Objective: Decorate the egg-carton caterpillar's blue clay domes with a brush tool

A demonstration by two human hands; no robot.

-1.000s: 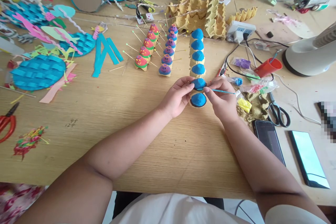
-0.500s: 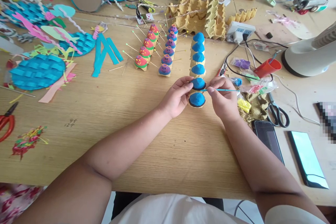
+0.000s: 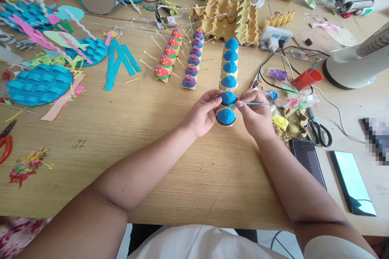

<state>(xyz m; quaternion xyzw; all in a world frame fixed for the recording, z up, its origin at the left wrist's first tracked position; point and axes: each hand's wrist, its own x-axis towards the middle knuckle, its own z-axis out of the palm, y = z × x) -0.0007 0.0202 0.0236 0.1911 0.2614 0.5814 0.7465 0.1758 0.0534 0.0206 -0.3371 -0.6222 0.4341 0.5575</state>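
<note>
A strip of egg carton stands lengthwise before me, its several cups topped with blue clay. The two nearest cups have a dark band along the lower edge of the blue. My left hand grips the strip's left side at the second-nearest cup, thumb on the blue clay. In my right hand, a thin blue stick is pinched between thumb and fingers. Its tip touches the dark band on that same cup; what the right fingertips press on beneath is hidden.
Two finished-looking caterpillar rows, one red and green, one purple, stand to the left with pins sticking out. Scissors, phones, clay packets and a red cup lie right. Woven blue paper fish lie left.
The stick's tip and my right hand have shifted slightly left along the dark band. The whole view has moved a little; my left hand keeps its hold.
</note>
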